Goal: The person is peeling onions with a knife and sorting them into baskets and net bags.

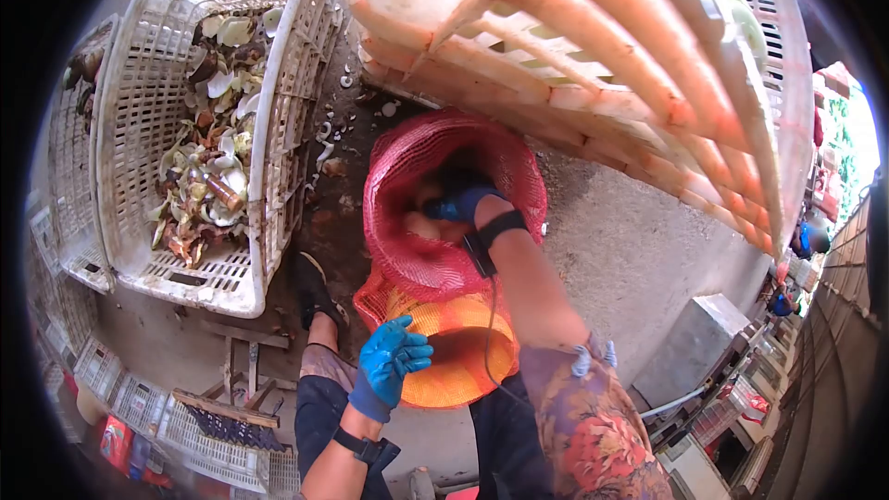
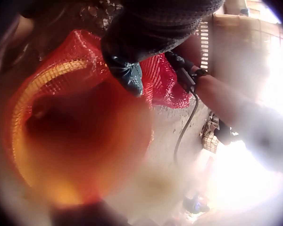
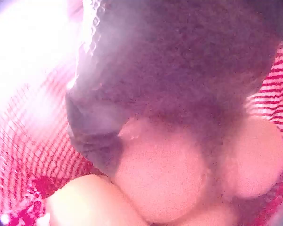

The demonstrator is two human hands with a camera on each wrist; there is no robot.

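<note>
My right hand (image 1: 456,207), in a blue glove, reaches down into a red mesh bag (image 1: 407,167) standing on the ground. In the right wrist view its thumb and fingers lie around a pale round vegetable (image 3: 160,174), partly hidden by the glove. More pale round vegetables (image 3: 259,160) lie beside it in the bag. My left hand (image 1: 394,361), also blue-gloved, hovers with fingers loosely bent and nothing in them. Below it, an orange mesh bag (image 1: 435,315) with a round mouth sits between the person's legs, its inside in shadow.
A white plastic crate (image 1: 264,157) with peelings (image 1: 218,162) stands at left. Close at upper right leans a large stained crate (image 1: 556,56). A grey metal box (image 1: 685,352) is at right. A wooden stool (image 1: 245,352) stands at lower left. A cable (image 1: 491,343) hangs from the right wrist.
</note>
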